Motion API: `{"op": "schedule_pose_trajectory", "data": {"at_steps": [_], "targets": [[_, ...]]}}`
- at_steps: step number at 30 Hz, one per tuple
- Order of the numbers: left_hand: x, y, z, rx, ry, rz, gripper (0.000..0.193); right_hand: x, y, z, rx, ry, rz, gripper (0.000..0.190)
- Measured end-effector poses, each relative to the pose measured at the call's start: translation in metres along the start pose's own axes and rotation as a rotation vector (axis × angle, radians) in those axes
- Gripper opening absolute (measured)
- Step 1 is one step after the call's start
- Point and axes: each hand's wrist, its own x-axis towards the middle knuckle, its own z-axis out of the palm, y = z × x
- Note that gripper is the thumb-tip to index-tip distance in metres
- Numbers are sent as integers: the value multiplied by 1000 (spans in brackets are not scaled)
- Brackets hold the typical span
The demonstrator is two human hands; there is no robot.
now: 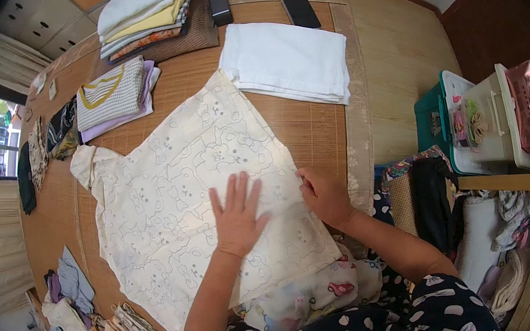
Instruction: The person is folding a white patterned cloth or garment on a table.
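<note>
A cream cloth (163, 206) printed with bear outlines lies spread over the bamboo mat, with a bunched corner at its far left. My left hand (239, 215) rests flat on the cloth's middle with its fingers apart. At the cloth's right edge is my right hand (323, 195), its fingers curled against the fabric; the fingertips are partly hidden. Beneath the near edge, a thin printed cloth (335, 288) with red and blue figures lies crumpled against my lap. A folded white cloth (286, 64) touches the cream cloth's far corner.
Stacks of folded clothes (141, 24) and a folded striped top (110, 93) lie at the far left. A smartphone (301, 12) and a dark case (220, 6) lie beyond the white cloth. More clothes (68, 308) are heaped at near left. Storage boxes (481, 117) stand on the right.
</note>
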Motion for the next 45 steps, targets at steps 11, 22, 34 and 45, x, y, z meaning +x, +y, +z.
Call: {"op": "schedule_pose_trajectory", "data": {"at_steps": [11,22,34,45], "targets": [[16,41,10,-146,-71,1,69,93,-24,46,-145,96,-318,32],[-111,-99,-4,49,274,-687,55,157,2,84,-482,155,-346,32],[-246,-201,-11,176,156,-1027,66,197,-64,128,-807,-351,-467,67],[-296,-231,-21,180,169,-974,64,236,-77,129,-787,-411,-328,56]]}}
